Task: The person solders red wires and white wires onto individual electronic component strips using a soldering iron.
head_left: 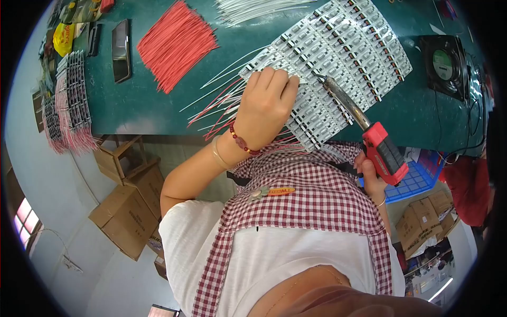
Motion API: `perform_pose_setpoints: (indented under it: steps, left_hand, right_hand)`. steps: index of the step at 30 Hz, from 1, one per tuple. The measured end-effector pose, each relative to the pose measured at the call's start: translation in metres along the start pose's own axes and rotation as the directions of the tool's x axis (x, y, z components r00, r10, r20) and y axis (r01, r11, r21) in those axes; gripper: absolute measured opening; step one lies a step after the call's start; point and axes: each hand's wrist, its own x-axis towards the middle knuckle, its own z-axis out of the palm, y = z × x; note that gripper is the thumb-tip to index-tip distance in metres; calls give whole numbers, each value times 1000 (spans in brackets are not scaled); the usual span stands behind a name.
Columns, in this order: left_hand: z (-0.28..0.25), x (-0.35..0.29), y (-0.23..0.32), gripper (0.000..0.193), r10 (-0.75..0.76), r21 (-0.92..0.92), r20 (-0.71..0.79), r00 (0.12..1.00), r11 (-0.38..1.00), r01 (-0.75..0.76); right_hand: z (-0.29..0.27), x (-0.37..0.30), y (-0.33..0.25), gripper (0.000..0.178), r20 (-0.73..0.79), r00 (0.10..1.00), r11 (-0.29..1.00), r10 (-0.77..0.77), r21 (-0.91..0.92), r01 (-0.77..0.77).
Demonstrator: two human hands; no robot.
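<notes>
At the left of the green table (158, 113), strips of small boards (74, 90) with reddish wires lie near the edge. Just right of them and farther back is a dark phone (121, 50), then a slanted bundle of red wires (177, 45); a bundle of white wires (253, 9) lies at the far edge of view.

The left hand (268, 100) rests over the left part of a panel of small white boards (338, 68), its fingers curled and bunched together; I cannot tell what the fingertips pinch. Loose red and white wires (224, 105) fan out leftward beneath it. The panel lies aslant on the table, reaching to the near edge.

To the right, the right hand (371, 174) is wrapped round the red-and-black handle of a soldering iron (384, 153), whose tip points far and left, over the panel near the left fingers. Farther right stands a black fan (446, 66), with a blue basket (414, 182) nearer, below table level.
</notes>
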Motion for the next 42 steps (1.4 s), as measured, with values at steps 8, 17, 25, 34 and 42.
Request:
perform_pose_setpoints:
  steps: [8,17,25,34,42]
  left_hand:
    - [6,-5,9,33,25,-77,-74,997,997,-31]
    - [9,-5,9,32,8,-77,-57,998,997,-12]
    - [7,-1,9,31,18,-29,-55,998,999,-19]
    - [10,-6,18,32,28,-70,-84,996,997,-34]
    - [12,-5,18,30,15,-81,-51,999,997,-19]
  right_hand:
    - [7,1,2,26,-81,996,997,-48,62,53]
    - [7,11,-5,23,-25,995,995,-98,-24,97]
    - [5,4,8,25,-83,989,992,-122,3,122]
    - [4,-6,21,24,-136,983,992,-121,20,124]
    - [3,-1,9,21,-19,999,999,-33,10,33]
